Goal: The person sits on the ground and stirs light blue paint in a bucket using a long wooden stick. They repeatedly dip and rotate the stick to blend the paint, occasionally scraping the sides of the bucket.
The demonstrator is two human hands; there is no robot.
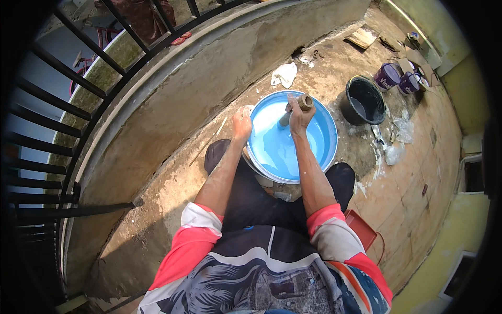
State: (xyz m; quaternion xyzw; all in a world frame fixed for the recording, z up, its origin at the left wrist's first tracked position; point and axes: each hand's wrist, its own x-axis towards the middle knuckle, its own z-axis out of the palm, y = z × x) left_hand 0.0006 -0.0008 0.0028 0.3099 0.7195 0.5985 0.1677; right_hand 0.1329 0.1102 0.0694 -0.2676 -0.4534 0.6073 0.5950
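Observation:
A round bucket of light blue paint point(333, 152) stands between my knees, its wet surface swirled with paler streaks. My left hand point(242, 123) is closed on the bucket's left rim. Over the paint, my right hand point(301, 118) wraps round a thick brown stick point(306, 101), whose top end sticks out above my fist. The stick's lower part is coated blue-grey and dips into the paint; its tip is hidden below the surface.
To the right stands a black pail point(361, 112); beyond it are purple paint tubs point(387, 77). A white rag point(284, 75), a thin stick point(208, 141), plastic scraps point(395, 153) and a red tray point(360, 229) lie around. A low wall with black railings point(78, 78) runs along the left.

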